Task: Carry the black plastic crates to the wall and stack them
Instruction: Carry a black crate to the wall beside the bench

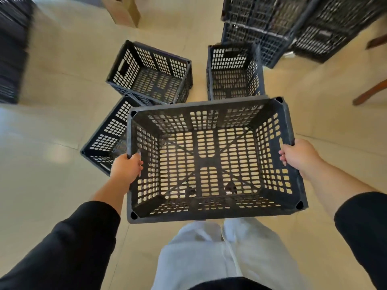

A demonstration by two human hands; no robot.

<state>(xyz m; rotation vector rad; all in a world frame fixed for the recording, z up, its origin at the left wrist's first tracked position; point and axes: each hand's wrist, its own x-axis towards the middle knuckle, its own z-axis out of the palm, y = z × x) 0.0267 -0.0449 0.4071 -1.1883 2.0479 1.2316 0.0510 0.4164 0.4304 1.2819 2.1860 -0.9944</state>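
Held crate (211, 160), frame centre: rigid, perforated, likely light; gripped at side rims by left hand (125, 167) and right hand (297, 154). Handle slots offer firmer hold.

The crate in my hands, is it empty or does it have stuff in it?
Empty. The held crate shows only floor through its slotted bottom.
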